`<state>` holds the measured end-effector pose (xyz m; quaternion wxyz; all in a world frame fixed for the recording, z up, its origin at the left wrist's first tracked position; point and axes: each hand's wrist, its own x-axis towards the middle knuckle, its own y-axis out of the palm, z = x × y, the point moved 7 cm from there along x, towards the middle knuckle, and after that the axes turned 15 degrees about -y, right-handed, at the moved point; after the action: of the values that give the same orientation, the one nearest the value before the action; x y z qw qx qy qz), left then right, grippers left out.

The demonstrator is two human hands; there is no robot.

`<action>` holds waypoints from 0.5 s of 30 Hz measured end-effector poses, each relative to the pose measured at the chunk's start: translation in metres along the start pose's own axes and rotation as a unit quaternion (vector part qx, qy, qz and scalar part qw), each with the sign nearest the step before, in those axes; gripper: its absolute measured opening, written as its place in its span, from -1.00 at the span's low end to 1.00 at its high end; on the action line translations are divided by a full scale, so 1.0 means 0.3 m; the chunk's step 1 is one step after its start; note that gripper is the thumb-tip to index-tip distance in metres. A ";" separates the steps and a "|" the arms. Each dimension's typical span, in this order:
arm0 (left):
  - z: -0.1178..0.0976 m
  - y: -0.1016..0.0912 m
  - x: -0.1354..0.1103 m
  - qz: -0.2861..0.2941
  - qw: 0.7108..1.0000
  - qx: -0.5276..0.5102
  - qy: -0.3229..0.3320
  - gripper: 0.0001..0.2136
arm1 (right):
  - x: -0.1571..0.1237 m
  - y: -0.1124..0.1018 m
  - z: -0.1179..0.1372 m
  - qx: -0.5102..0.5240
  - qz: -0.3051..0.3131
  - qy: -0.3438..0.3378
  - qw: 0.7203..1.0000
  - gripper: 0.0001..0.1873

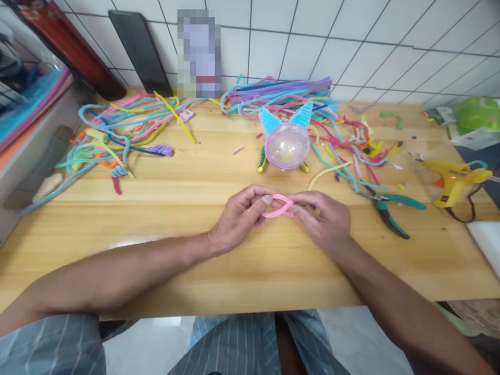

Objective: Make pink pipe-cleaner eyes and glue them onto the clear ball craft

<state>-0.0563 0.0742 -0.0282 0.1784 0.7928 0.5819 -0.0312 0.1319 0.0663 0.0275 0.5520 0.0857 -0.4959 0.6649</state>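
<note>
Both my hands meet over the middle of the wooden table (250,260), pinching a pink pipe cleaner (278,207) bent into a small loop. My left hand (240,216) grips its left end with closed fingers. My right hand (324,219) pinches the right end where the strands cross. Just beyond the hands sits a clear ball (287,146) with a purple rim and two blue pipe-cleaner ears (302,115).
Heaps of coloured pipe cleaners (128,130) lie along the back of the table, with more of them (281,94) behind the ball. Green-handled pliers (386,208) lie right of my hands. A yellow glue gun (453,179) rests at the right edge. A tiled wall stands behind.
</note>
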 end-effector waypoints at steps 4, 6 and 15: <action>-0.007 -0.001 -0.002 0.005 1.000 -0.008 0.023 -0.57 | 0.000 0.002 0.000 0.005 -0.007 -0.005 1.000 -0.90; -0.014 0.002 -0.004 0.015 0.999 -0.022 0.039 -0.56 | -0.002 -0.004 -0.008 0.009 -0.021 0.006 1.000 -0.90; 0.002 -0.015 0.007 -0.012 0.999 0.002 0.045 -0.57 | -0.006 -0.005 -0.063 0.051 -0.036 0.039 0.997 -0.82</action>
<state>-0.0598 0.0772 -0.0304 0.1500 0.7869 0.5986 0.0014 0.1421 0.0793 0.0179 0.5896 0.1057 -0.4356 0.6719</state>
